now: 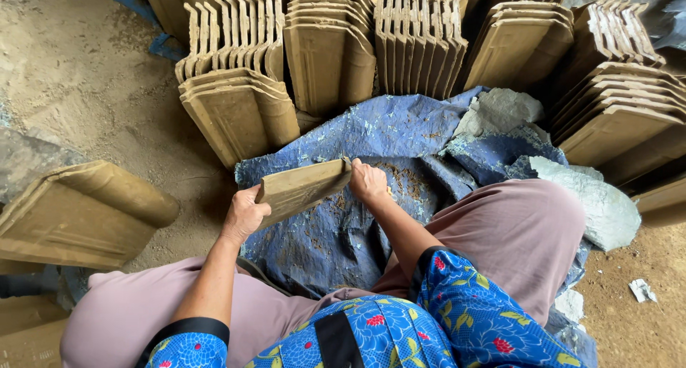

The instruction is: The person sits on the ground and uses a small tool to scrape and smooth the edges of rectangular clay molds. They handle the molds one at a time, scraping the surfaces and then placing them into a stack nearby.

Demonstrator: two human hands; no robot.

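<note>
Left hand (244,214) grips a clay tile's (304,188) lower end; right hand (368,181) closes on its upper end. Blue tarp (343,232) lies beneath, tile stacks (236,96) at twelve o'clock.

Tile stacks (329,46) block front & right; blue tarp (336,239) betw knees open.

No packages, labels, signs or screens show anywhere in the view.
</note>
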